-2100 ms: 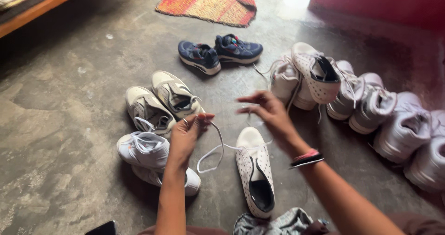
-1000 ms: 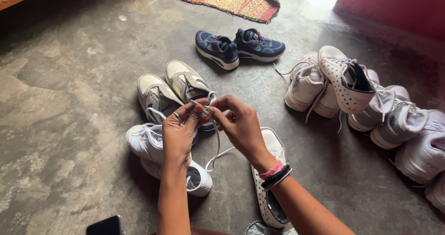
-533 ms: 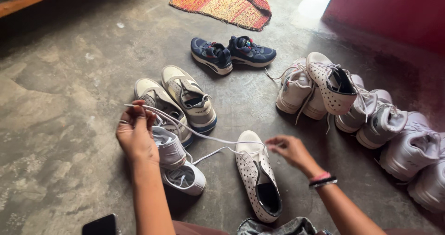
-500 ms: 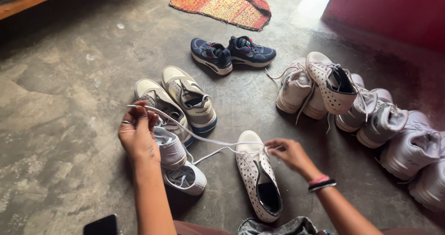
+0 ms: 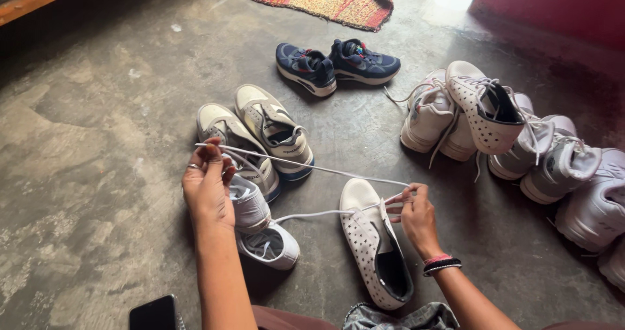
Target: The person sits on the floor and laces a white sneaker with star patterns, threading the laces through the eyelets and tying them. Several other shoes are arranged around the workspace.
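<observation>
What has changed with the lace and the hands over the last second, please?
The hands came apart: the left hand drew the white lace out leftward and taut, while the right hand dropped to the star-dotted white shoe. The other shoes lie as before.

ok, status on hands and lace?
Left hand pinches white shoelace end, pulled taut. Right hand grips it at star-dotted white sneaker. Other sneakers underneath the span.

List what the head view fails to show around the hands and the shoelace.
- White shoe pair: partly hidden behind the left hand.
- Shoelace: its end is hidden inside the right hand.
- Phone: cut off by the bottom edge.
- Shoe pile: runs off the right edge, count unclear.
</observation>
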